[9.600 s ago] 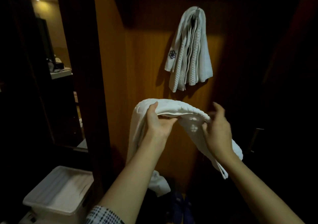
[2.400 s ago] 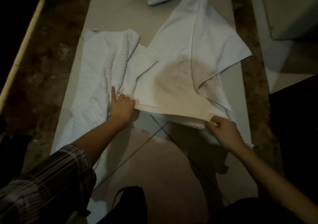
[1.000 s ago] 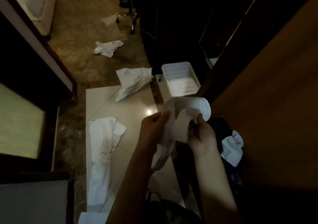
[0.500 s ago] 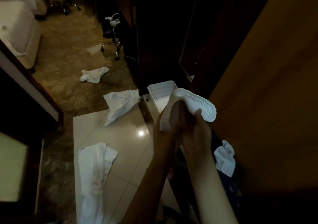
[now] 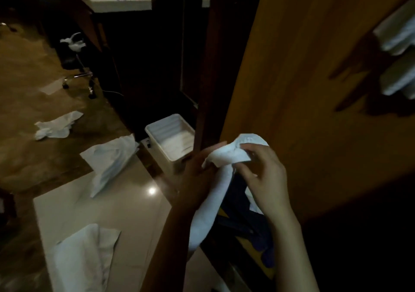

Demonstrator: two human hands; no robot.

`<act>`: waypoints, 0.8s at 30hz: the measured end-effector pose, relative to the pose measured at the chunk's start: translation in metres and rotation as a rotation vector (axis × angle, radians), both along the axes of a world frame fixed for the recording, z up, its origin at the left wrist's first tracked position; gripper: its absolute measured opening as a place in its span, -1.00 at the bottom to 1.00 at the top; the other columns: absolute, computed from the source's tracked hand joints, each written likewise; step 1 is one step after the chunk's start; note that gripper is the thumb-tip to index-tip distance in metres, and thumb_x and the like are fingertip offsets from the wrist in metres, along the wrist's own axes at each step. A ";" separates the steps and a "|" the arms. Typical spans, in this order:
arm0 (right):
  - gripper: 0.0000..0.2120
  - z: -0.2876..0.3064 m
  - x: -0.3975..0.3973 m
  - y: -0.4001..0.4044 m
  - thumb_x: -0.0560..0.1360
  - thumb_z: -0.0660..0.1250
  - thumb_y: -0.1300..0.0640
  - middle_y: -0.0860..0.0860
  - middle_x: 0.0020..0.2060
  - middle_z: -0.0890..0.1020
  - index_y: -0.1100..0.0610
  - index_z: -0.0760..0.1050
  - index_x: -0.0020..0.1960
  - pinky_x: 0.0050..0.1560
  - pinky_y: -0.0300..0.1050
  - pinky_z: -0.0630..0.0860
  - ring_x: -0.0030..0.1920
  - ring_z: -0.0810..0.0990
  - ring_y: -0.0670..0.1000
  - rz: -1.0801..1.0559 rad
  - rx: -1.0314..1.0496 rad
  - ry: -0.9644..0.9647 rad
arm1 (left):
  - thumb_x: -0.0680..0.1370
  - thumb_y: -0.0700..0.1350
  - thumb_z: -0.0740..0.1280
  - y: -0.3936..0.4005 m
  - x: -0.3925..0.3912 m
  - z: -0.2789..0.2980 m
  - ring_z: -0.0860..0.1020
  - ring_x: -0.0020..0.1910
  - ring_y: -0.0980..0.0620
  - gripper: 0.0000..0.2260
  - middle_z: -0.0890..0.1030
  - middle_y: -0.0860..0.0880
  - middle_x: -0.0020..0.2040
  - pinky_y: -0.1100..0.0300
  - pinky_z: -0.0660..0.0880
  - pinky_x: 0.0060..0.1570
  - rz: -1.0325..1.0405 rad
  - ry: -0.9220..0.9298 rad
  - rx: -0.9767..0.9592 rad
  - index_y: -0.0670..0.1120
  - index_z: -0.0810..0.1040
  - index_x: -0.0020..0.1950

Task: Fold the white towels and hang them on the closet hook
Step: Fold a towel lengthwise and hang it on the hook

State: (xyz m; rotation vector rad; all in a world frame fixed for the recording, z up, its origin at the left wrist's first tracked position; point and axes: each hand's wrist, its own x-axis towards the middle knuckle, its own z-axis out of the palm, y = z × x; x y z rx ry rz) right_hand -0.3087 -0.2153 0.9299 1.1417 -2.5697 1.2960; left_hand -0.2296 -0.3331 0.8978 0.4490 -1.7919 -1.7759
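A folded white towel [image 5: 226,157] is bunched between both hands in front of the wooden closet wall [image 5: 314,89], its tail hanging down to about knee height. My left hand [image 5: 199,179] grips it from the left side. My right hand [image 5: 262,175] pinches its upper fold from the right. White towels hung earlier [image 5: 397,51] show at the right edge of the closet; the hook itself is out of view.
Loose white towels lie on the floor: one at lower left [image 5: 83,258], one in the middle [image 5: 110,159], one crumpled further off [image 5: 56,125]. A white plastic bin [image 5: 173,139] stands by the closet post. An office chair [image 5: 76,67] is at the back left.
My view has swung right toward the closet, bringing the hung towels into sight. My hands have drawn slightly apart on the folded towel and its top fold has shifted.
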 end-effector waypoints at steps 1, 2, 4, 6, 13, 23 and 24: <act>-0.71 -0.001 -0.001 0.005 0.45 0.40 0.25 -0.09 0.11 0.53 0.06 0.54 0.15 0.15 -0.23 0.44 0.15 0.47 -0.15 -0.004 -0.019 0.015 | 0.57 -0.43 0.16 0.004 -0.005 0.000 0.58 0.00 0.23 -0.70 0.60 -0.02 0.05 0.45 0.46 -0.03 -0.045 -0.013 -0.003 -0.19 0.50 0.22; -0.74 -0.001 -0.001 0.010 0.45 0.37 0.30 -0.08 0.07 0.55 0.08 0.56 0.09 0.11 -0.28 0.43 0.12 0.47 -0.19 -0.016 -0.061 0.017 | 0.57 -0.45 0.15 0.007 -0.007 0.000 0.59 -0.05 0.27 -0.74 0.59 0.00 0.01 0.49 0.45 -0.08 -0.070 -0.004 0.018 -0.26 0.49 0.19; -0.77 0.001 -0.002 0.020 0.44 0.32 0.36 -0.09 -0.04 0.58 0.06 0.58 -0.05 0.02 -0.37 0.43 0.04 0.51 -0.22 -0.075 -0.165 -0.016 | 0.56 -0.37 0.23 0.018 -0.013 0.013 0.58 -0.18 0.30 -0.79 0.62 0.11 -0.16 0.54 0.44 -0.21 -0.148 -0.035 0.046 -0.09 0.54 0.02; -0.81 0.001 -0.003 0.032 0.44 0.31 0.30 -0.10 -0.12 0.58 0.03 0.57 -0.13 -0.05 -0.38 0.42 -0.03 0.54 -0.21 -0.164 -0.215 -0.022 | 0.53 -0.27 0.31 0.025 -0.021 0.014 0.55 -0.28 0.35 -0.82 0.61 0.14 -0.29 0.56 0.41 -0.29 -0.241 -0.090 0.021 0.02 0.54 -0.14; -0.93 -0.004 0.013 0.057 0.39 0.44 0.30 0.02 -0.26 0.61 0.16 0.66 -0.19 -0.15 -0.32 0.44 -0.22 0.59 -0.05 -0.472 -0.279 0.041 | 0.50 -0.15 0.38 0.037 -0.024 0.003 0.61 -0.16 0.13 -0.90 0.67 -0.07 -0.18 0.18 0.57 -0.12 -0.458 -0.123 0.003 -0.18 0.59 -0.10; -0.90 0.005 0.066 0.065 0.38 0.47 0.27 -0.10 -0.22 0.63 0.09 0.65 -0.17 -0.09 -0.38 0.45 -0.14 0.58 -0.19 -0.594 -0.229 0.031 | 0.61 -0.19 0.18 0.039 -0.012 0.007 0.61 0.11 0.01 -0.72 0.65 0.00 0.11 0.22 0.56 -0.06 -0.738 -0.072 0.507 0.07 0.62 0.14; -0.89 0.005 0.072 0.064 0.37 0.47 0.26 -0.12 -0.22 0.63 0.08 0.66 -0.17 -0.08 -0.36 0.46 -0.13 0.58 -0.18 -0.593 -0.201 0.017 | 0.61 -0.18 0.19 0.039 -0.011 0.008 0.62 0.09 0.01 -0.73 0.65 0.01 0.11 0.21 0.57 -0.10 -0.778 -0.075 0.524 0.09 0.62 0.15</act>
